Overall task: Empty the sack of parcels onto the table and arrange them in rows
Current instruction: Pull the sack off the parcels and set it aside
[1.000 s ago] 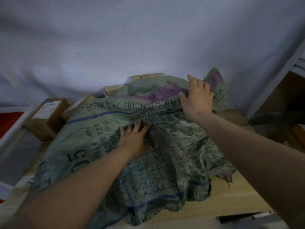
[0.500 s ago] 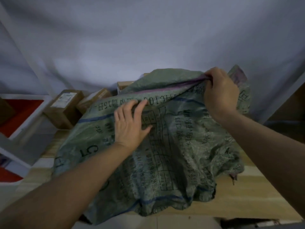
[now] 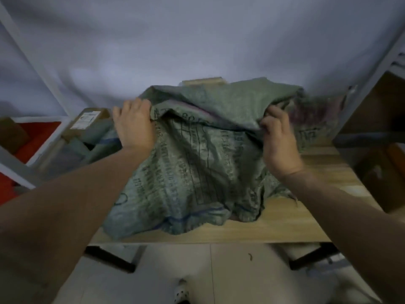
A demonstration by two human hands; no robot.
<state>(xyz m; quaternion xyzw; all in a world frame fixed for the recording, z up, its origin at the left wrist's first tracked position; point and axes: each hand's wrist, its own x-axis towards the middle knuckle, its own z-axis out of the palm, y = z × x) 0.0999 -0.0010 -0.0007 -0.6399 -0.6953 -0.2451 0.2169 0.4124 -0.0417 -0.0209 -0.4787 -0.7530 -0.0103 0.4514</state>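
A green woven sack [image 3: 197, 163] with dark printed text lies bulging on the wooden table [image 3: 274, 229]. My left hand [image 3: 133, 126] grips the sack's upper fold at its left side. My right hand [image 3: 278, 141] pinches the same fold on the right. The fabric between both hands is lifted into a ridge. A cardboard parcel [image 3: 203, 81] peeks out behind the sack's top. Another labelled parcel [image 3: 87, 120] lies at the far left, partly under sack fabric. What is inside the sack is hidden.
A white metal shelf frame [image 3: 43, 69] with red surfaces stands at the left. Shelving with brown boxes [image 3: 377, 167] stands at the right. A grey-white wall is close behind the table. Tiled floor and a white shoe [image 3: 180, 291] show below the table's front edge.
My left hand moved from flat on the sack's middle up to its left top fold and closed on it. My right hand shifted its grip. The view dropped, showing the table edge and floor.
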